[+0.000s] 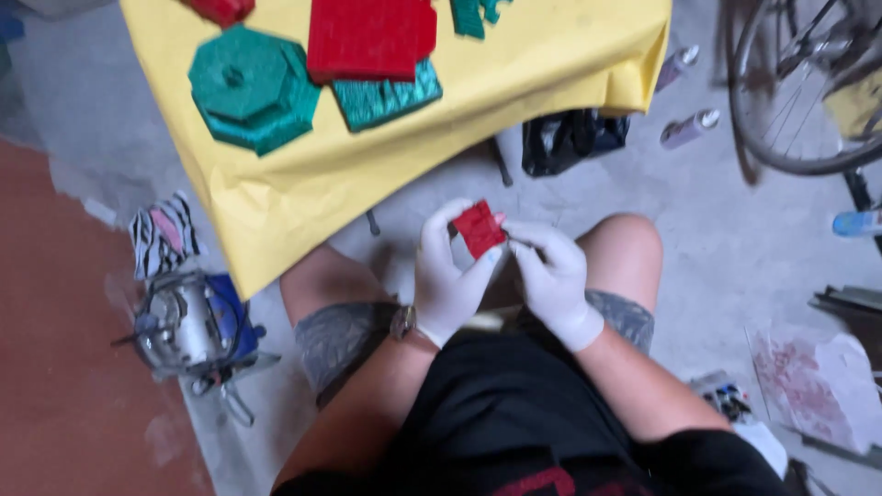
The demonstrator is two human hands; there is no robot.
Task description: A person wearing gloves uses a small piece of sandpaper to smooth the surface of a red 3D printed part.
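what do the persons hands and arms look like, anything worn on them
Both the left hand and the right hand wear thin, snug white disposable gloves reaching the wrists. A wristwatch sits at the left glove's cuff. Both forearms are bare, with no sleeves showing.

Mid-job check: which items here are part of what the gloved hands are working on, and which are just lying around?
In hand: small red square piece, left hand, right hand; similar red and green glitter pieces on the yellow sheet.

Lying about: bicycle wheel, black bag, spray cans.
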